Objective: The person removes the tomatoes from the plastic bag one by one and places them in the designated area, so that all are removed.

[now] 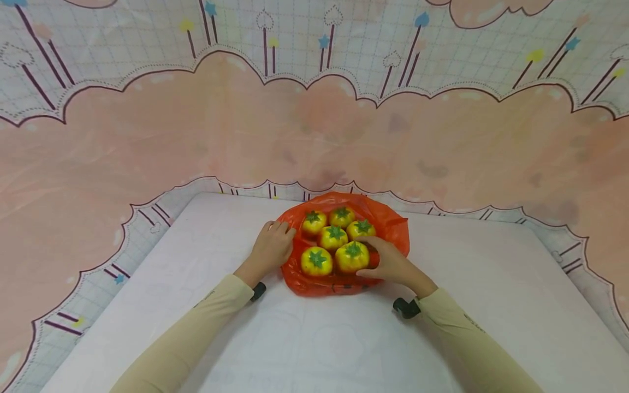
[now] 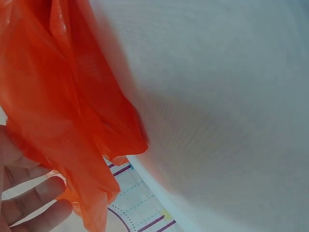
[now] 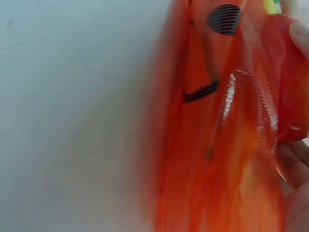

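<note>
An orange-red plastic bag [image 1: 393, 229] lies opened out at the far middle of the white table [image 1: 314, 338]. Several yellow-orange fruits [image 1: 334, 237] with green tops sit on it. My left hand [image 1: 272, 245] grips the bag's left edge with curled fingers. In the left wrist view the bag [image 2: 58, 96] drapes over my fingers [image 2: 34, 203]. My right hand [image 1: 388, 262] holds the bag's right side, beside the nearest fruit [image 1: 351, 256]. In the right wrist view a fingertip [image 3: 300, 36] presses the bag's plastic [image 3: 217, 145], which is blurred.
A pink cloth with cloud shapes and a grid pattern [image 1: 314, 125] hangs behind and around the table. The table's far edge [image 1: 236, 192] runs just behind the bag. Black wrist mounts [image 1: 405, 307] sit at my cuffs.
</note>
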Motion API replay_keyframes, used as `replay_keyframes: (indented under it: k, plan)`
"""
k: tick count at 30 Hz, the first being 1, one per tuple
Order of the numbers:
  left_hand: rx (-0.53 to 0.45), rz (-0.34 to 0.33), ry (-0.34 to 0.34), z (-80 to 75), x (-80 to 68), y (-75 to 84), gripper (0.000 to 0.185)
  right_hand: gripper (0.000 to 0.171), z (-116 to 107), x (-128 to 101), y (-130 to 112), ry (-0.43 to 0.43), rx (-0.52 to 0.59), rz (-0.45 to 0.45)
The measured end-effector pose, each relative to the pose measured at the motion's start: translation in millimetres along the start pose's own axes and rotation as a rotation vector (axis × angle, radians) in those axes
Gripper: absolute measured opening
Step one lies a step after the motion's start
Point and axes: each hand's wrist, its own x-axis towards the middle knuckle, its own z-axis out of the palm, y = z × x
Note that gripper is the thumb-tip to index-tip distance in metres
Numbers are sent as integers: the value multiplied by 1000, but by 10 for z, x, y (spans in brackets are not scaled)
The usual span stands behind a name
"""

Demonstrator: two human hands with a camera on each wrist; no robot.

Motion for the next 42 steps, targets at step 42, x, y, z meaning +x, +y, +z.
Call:
replay_keyframes:
  k: [42]
  plan:
    - [29,-14,0,49,-8,11,18,71,-1206,-275,-121,215,-90,-10]
